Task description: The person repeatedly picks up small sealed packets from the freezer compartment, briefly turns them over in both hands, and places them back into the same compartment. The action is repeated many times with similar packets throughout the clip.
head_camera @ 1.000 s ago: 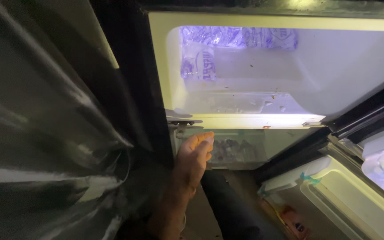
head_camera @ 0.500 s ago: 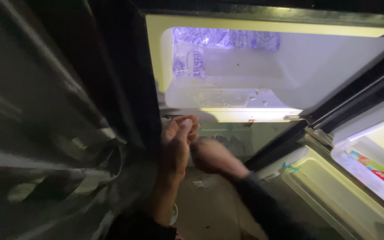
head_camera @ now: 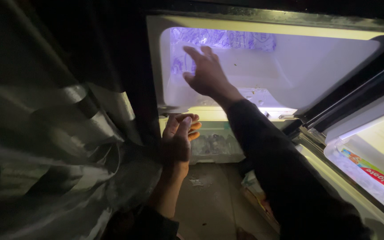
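Clear plastic, printed in blue: water pouches [head_camera: 187, 62] stacked against the back left corner of the lit freezer compartment [head_camera: 316, 66], a further row [head_camera: 227, 39] lying flat along the top of the back wall. Right hand [head_camera: 207, 73] already inside the compartment, fingers spread and empty, fingertips pointing up and to the left, at or just short of the nearest pouch; contact too washed out by the light to confirm. Pouch lying up and left of that palm, its long axis roughly upright against the side wall. Left hand [head_camera: 178, 135] lower down, outside the compartment, just below its front sill [head_camera: 227, 114], palm turned inward, fingers loosely curled around nothing visible. Clearly the farther of the two from the pouches, with the sill between. Below it, a dim lower shelf [head_camera: 216, 144] with what look like more clear packs. Open door [head_camera: 370, 151] off to the right, a red-and-white carton [head_camera: 372, 171] in its rack. Grey curtain [head_camera: 54, 133] hanging at the left.
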